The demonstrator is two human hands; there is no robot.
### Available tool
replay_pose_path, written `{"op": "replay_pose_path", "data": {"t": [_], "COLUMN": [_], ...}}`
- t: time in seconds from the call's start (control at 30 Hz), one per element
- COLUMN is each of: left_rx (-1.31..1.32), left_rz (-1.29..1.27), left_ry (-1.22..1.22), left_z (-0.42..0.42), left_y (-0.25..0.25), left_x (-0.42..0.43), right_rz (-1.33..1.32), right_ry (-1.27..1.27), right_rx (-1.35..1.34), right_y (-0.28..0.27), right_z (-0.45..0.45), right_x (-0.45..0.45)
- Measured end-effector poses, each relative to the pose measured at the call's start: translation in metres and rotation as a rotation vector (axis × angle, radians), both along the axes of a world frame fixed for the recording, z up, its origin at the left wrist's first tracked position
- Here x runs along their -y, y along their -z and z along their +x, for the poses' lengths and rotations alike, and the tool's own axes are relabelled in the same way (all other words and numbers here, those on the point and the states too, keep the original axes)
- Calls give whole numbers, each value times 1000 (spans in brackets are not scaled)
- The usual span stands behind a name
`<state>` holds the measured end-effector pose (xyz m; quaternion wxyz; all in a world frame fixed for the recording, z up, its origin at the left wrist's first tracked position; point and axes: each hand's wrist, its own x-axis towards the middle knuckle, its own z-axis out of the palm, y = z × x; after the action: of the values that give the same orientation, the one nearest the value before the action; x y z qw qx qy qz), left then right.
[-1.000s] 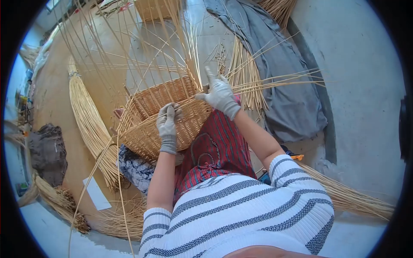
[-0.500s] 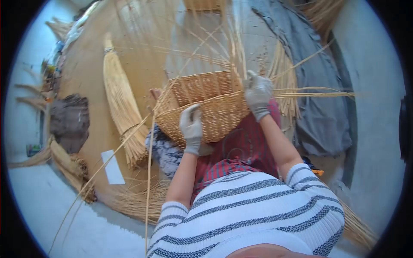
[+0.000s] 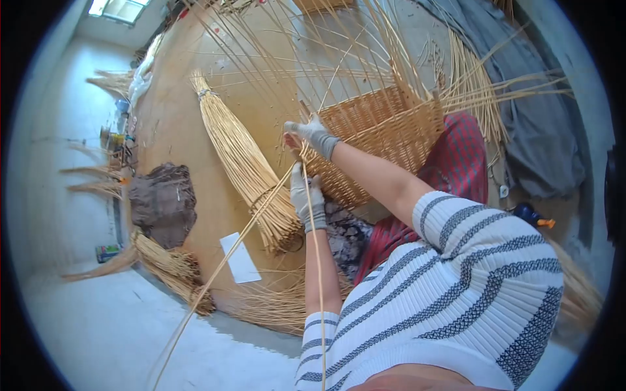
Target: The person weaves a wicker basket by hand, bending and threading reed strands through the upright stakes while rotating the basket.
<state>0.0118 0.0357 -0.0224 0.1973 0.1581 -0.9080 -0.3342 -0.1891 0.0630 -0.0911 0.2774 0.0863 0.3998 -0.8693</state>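
A woven basket (image 3: 372, 153) with tall upright stakes rests tilted on my lap. Both my hands wear pale gloves and are at its left corner. My right hand (image 3: 312, 135) reaches across the rim there, its fingers bent round the corner; what they hold is too small to make out. Just below it, my left hand (image 3: 306, 197) is closed against the corner, beside the long strands (image 3: 255, 216) that leave the basket toward the bottom of the view. The fingertips of my left hand are partly hidden by the strands.
A tied bundle of canes (image 3: 238, 153) lies left of the basket. Further left are a dark cloth (image 3: 163, 205) and another bundle (image 3: 171, 272). A white sheet (image 3: 240, 258) lies on the floor. Loose canes (image 3: 471, 85) and a grey cloth (image 3: 544, 143) are at the right.
My right hand has moved from the basket's right corner across to the left corner. My left hand has shifted left from the front rim to that corner. The view has turned left.
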Motion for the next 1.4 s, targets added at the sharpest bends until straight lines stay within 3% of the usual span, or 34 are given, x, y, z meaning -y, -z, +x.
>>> {"op": "replay_pose_path", "data": {"t": [0.07, 0.2, 0.27, 0.3, 0.37, 0.5, 0.57, 0.6, 0.67, 0.7, 0.77, 0.83, 0.87, 0.93, 1.0, 1.03, 1.07, 1.13, 1.17, 1.23, 1.3, 1.37, 1.4], "left_rx": [98, 77, 90, 66, 56, -6, 61, 121, 149, 95, -139, -82, -41, -123, -116, -75, -95, -296, -66, 51, 159, 100, 51], "left_rz": [-161, -371, -337, -378, -419, -426, -353, -280, -279, -392, -602, -547, -485, -398, -403, -566, -564, -109, 457, 567, 758, 713, 667], "left_ry": [40, 58, 79, 66, 60, 56, 67, 75, 57, 93, 148, 154, 147, 155, 67, 139, 136, 122, 96, 142, 130, 56, -18], "left_z": [-3, -7, -6, -6, -4, -7, -10, -9, -8, -8, -16, -9, -11, 3, 8, 12, 2, -17, -28, -53, -68, -72, -70], "left_y": [11, 27, 23, 25, 25, 33, 16, 7, 6, 15, 33, 21, 16, 18, 20, 18, 17, 2, -14, 3, 19, 19, 21], "left_x": [12, 28, 24, 23, 23, 28, 24, 19, 20, 27, 41, 37, 31, 24, 12, 4, -9, -35, -42, -28, -29, -35, -38], "right_rz": [-54, 112, 207, 211, 342, 643, 664, 672, 378, 547, 418, 179, 193, 264, 96, -56, -54, 234, 248, 328, 330, 828, 993], "right_ry": [-29, 225, 333, 329, -10, -68, 870, 849, -41, 197, 157, -103, -112, 79, 115, 156, 158, 113, 109, 224, 361, 385, 319], "right_rx": [93, -346, -552, -543, -560, -641, -1195, -1184, -816, -1209, -1034, -378, -392, -715, -596, -472, -492, -207, -220, -223, -601, -1274, -1280], "right_y": [8, -45, -65, -66, -74, -142, -157, -149, -125, -93, -67, -61, -56, -38, -37, -40, -40, -38, -37, -37, -62, -106, -129], "right_z": [-1, 39, 55, 58, 56, 72, 68, 71, 76, 70, 54, 86, 95, 116, 114, 109, 105, 104, 105, 108, 92, 52, 39], "right_x": [7, -12, -22, -27, -35, -62, -55, -57, -55, -50, -70, -126, -131, -132, -152, -168, -187, -214, -212, -206, -169, -132, -116]}}
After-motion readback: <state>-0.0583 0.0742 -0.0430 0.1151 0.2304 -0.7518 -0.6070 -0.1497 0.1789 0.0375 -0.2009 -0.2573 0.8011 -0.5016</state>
